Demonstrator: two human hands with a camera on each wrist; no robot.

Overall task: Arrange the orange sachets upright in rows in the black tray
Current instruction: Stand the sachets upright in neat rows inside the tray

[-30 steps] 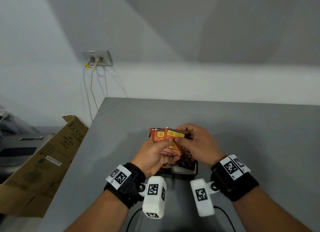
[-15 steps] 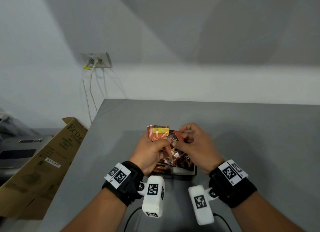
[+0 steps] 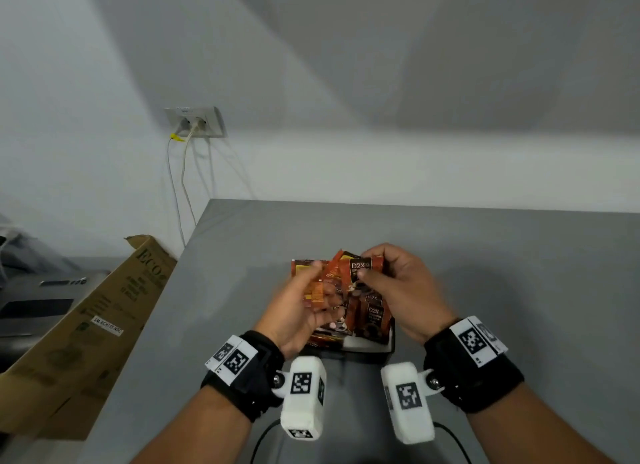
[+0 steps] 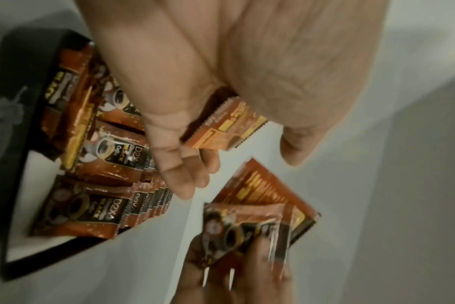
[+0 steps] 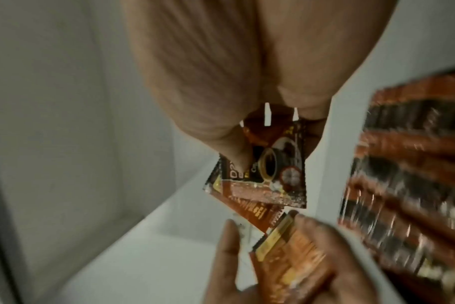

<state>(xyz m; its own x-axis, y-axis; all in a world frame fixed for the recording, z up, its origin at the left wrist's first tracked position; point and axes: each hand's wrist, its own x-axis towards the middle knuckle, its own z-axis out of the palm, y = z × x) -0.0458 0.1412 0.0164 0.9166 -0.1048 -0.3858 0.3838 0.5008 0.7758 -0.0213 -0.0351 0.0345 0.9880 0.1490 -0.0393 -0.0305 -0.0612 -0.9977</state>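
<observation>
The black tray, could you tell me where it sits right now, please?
In the head view the black tray sits on the grey table, near the front edge, below and between the left hand and right hand.

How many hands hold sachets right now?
2. The left hand grips an orange sachet over the black tray; the right hand pinches several sachets beside it. How many each holds is unclear.

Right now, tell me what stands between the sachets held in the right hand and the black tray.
The left hand, holding its own sachet, hovers over the left part of the black tray. The right hand pinches its sachets above the upright rows; nothing else visible blocks them.
</observation>
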